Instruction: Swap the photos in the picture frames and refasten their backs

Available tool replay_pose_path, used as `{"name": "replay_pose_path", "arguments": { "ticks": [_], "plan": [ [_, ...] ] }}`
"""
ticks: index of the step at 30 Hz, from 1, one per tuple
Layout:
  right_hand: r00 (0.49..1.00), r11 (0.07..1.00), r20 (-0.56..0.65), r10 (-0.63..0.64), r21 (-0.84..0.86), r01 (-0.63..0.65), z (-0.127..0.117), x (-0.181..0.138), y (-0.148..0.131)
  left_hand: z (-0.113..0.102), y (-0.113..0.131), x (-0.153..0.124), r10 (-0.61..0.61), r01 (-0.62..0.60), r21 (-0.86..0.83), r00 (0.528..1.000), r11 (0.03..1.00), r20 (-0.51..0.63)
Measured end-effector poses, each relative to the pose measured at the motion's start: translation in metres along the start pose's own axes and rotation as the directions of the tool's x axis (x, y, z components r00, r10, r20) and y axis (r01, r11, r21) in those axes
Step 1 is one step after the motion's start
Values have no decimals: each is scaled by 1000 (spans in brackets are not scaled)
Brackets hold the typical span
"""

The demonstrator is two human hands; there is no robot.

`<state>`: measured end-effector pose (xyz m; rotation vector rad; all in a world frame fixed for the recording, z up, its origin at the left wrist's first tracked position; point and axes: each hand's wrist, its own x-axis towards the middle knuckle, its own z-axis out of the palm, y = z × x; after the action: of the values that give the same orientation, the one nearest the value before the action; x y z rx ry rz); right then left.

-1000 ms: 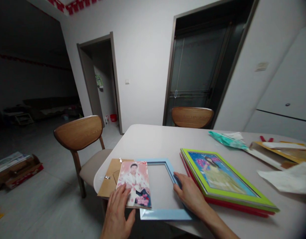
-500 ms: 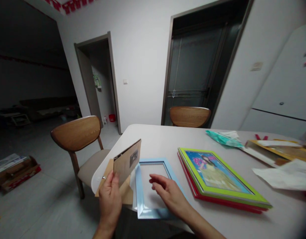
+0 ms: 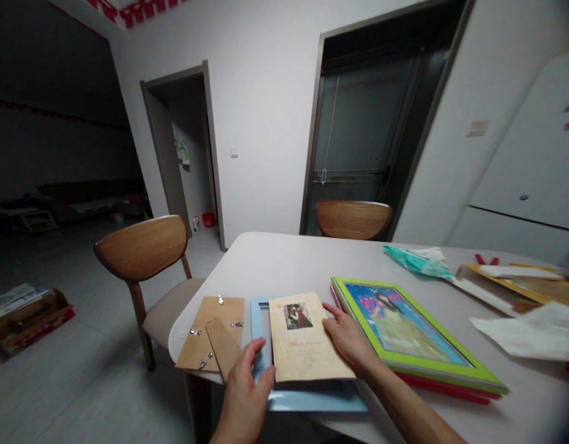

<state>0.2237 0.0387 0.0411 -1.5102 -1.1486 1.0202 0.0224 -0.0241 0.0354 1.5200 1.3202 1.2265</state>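
A cream printed card (image 3: pixel 303 351) with a small picture near its top lies over the light blue picture frame (image 3: pixel 312 402), covering most of its opening. My right hand (image 3: pixel 352 342) grips the card's right edge. At the card's lower left corner, my left hand (image 3: pixel 250 388) is open, thumb and fingers apart. Left of the frame is a brown backing board (image 3: pixel 196 339) with metal clips and a stand leg (image 3: pixel 222 346); my left hand partly hides the leg's lower end.
Right of the frame, a green picture frame (image 3: pixel 405 327) with a picture inside is stacked on red frames (image 3: pixel 432 388). Farther right are a teal wrapper (image 3: pixel 416 262), white paper (image 3: pixel 534 333) and open packaging (image 3: pixel 520 280). Wooden chairs (image 3: pixel 143 246) stand around the table (image 3: pixel 275 253).
The card has gone from upright in my left hand to nearly flat over the blue frame. My right hand now grips its right edge; my left hand has opened. The backing board is uncovered.
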Motion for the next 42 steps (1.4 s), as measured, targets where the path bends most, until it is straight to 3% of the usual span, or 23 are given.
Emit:
{"name": "replay_pose_path", "arguments": {
  "ticks": [3, 8, 12, 18, 23, 26, 29, 34, 38, 42],
  "plan": [
    [996, 968, -49, -74, -242, 60, 0, 5, 8, 5, -4, -6, 123, -163, 278, 980, 947, 154],
    [979, 841, 24, -203, -507, 187, 12, 5, 6, 11, -7, -10, 204, -351, 483, 921, 802, 332],
    [964, 768, 62, -260, -591, 245, 14, 1, 2, 9, -1, -9, 170, -372, 553, 908, 746, 382],
    [947, 455, 102, -306, -858, 239, 19, -14, 1, 8, 5, -6, 126, -357, 588, 909, 725, 397],
    [931, 397, 117, -346, -881, 258, 20, -16, 2, 10, 4, -9, 159, -375, 584, 908, 720, 388],
    [922, 411, 159, -353, -859, 305, 18, -15, 2, -6, -1, -10, 186, -393, 586, 905, 709, 382],
    [885, 476, 230, -406, -773, 419, 23, -20, -3, -44, -15, -4, 249, -376, 651, 926, 660, 283],
    [784, 519, 414, -462, -591, 618, 63, -44, -25, -107, -49, 11, 155, -178, 820, 982, 543, 110],
    [729, 447, 518, -448, -576, 685, 113, -62, -36, -119, -64, 14, 171, -151, 843, 983, 516, 72],
    [747, 398, 529, -403, -633, 664, 146, -62, -28, -120, -71, 14, 232, -166, 819, 972, 549, 41]
  ]
}}
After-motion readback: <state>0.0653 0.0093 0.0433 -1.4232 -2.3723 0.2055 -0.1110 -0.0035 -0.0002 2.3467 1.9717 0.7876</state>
